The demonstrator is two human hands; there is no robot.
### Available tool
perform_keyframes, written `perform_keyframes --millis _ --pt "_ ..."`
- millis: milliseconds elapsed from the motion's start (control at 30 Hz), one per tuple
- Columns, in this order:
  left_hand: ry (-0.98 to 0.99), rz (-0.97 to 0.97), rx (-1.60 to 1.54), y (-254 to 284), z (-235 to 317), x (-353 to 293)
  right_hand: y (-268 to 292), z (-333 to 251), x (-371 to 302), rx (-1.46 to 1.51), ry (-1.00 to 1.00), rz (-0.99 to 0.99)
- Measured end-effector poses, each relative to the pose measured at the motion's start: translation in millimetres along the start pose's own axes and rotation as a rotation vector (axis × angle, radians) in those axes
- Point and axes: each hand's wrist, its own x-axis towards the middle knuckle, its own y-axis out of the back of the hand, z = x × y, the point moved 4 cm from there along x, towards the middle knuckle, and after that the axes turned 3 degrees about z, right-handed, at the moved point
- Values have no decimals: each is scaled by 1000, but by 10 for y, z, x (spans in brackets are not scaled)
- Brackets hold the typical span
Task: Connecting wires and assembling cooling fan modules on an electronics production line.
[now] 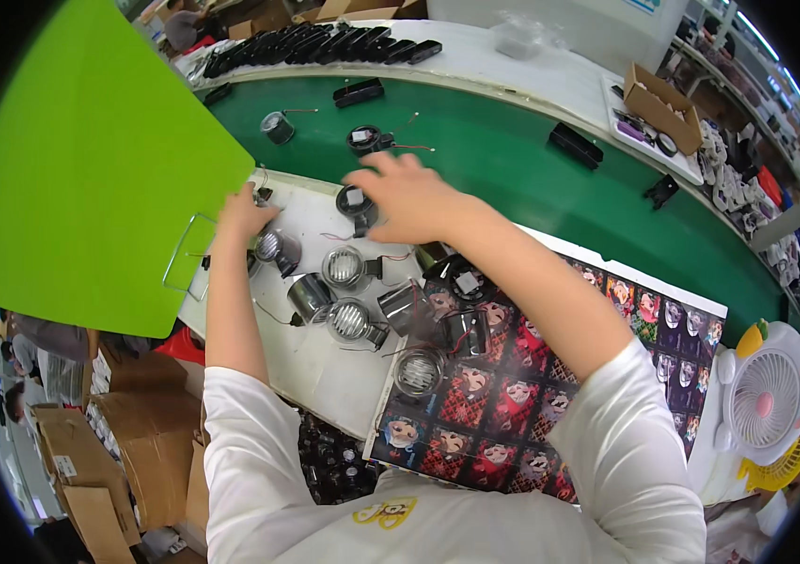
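My left hand is at the far left end of the white table, fingers curled around a small dark part that is mostly hidden. Just right of it lies a round clear-lensed lamp unit. My right hand has its fingers spread beside a black round lamp unit with a white square on its back, near the green belt. More lamp units with ribbed clear lenses and shiny dark cylindrical housings are grouped below my hands, several with thin wires.
Across the far side runs a green conveyor belt bearing black casings and two lamp units. A bright green panel stands at left. A picture-printed mat covers the right of the table, beside a white fan. Black parts line the shelf beyond.
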Motion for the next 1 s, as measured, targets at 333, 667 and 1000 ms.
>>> perform_keyframes --millis 333,667,1000 --pt "182 -82 -440 -55 -10 -111 -485 -142 392 -98 48 -370" --pt "-95 190 -1401 1890 1165 -816 727 -456 -1061 314 152 128" --pt "-404 -214 -1275 2176 2838 -2745 247 -675 -3352 584 -405 252"
